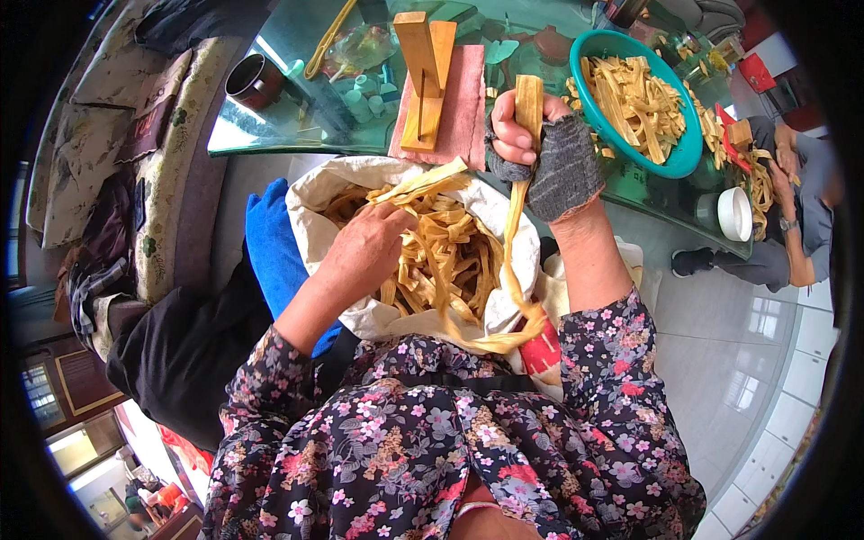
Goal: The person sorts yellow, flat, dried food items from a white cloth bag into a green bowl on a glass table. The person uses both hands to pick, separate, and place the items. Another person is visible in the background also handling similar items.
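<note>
My right hand, in a grey fingerless covering, is closed around a flat yellowish-tan dried strip whose long tail hangs down and loops across my lap. My left hand is over a white cloth sack filled with similar strips. Its fingers pinch a strip at the near side of a folded bundle; which strip exactly is partly hidden. Beyond the sack, a wooden stand with an upright block and a thin metal rod or blade rests on a pink cloth.
A teal plastic basin of short cut pieces stands on the glass table. A dark mug is at its left, a white bowl at its right. Another person's hands are near more strips at the far right.
</note>
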A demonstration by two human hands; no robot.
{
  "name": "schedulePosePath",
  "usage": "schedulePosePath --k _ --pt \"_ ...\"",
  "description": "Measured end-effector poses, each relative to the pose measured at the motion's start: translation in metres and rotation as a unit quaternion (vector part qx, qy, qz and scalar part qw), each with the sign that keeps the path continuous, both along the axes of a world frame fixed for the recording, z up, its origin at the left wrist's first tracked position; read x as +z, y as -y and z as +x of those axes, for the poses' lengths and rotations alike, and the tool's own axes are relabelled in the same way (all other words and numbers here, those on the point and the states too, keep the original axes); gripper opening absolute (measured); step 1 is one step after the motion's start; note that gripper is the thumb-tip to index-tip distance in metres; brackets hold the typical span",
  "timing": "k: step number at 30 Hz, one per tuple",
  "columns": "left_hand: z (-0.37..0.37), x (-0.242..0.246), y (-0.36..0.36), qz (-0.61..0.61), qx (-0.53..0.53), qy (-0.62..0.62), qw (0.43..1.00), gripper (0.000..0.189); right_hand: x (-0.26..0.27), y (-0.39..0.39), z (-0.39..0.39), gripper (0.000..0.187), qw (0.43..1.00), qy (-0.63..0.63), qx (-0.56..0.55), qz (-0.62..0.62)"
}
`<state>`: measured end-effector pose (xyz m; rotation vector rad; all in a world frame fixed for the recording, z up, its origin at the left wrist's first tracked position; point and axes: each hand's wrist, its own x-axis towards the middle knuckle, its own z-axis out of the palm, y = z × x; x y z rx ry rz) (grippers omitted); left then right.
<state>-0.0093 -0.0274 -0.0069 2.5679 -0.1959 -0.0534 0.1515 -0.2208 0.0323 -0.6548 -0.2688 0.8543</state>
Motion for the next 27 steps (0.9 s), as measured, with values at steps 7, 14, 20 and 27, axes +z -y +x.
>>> schedulePosePath --k 7,14,20,27 --pt "0.015 -0.053 -0.008 0.081 0.026 -0.004 0.996 0.029 -0.010 -0.001 0.002 0.022 0.999 0.008 -0.002 0.053" --pt "0.015 -0.055 -0.018 -0.275 0.133 -0.015 0.952 0.020 -0.014 -0.007 0.003 0.016 0.997 -0.037 -0.061 -0.013" --pt "0.002 -0.007 -0.012 -0.654 0.246 -0.041 0.714 0.020 -0.024 -0.021 -0.004 0.011 0.983 -0.010 -0.139 -0.123" --pt "-0.012 0.087 -0.014 -0.695 0.154 0.053 0.701 0.034 -0.020 -0.022 -0.007 0.025 0.933 0.191 -0.152 -0.264"
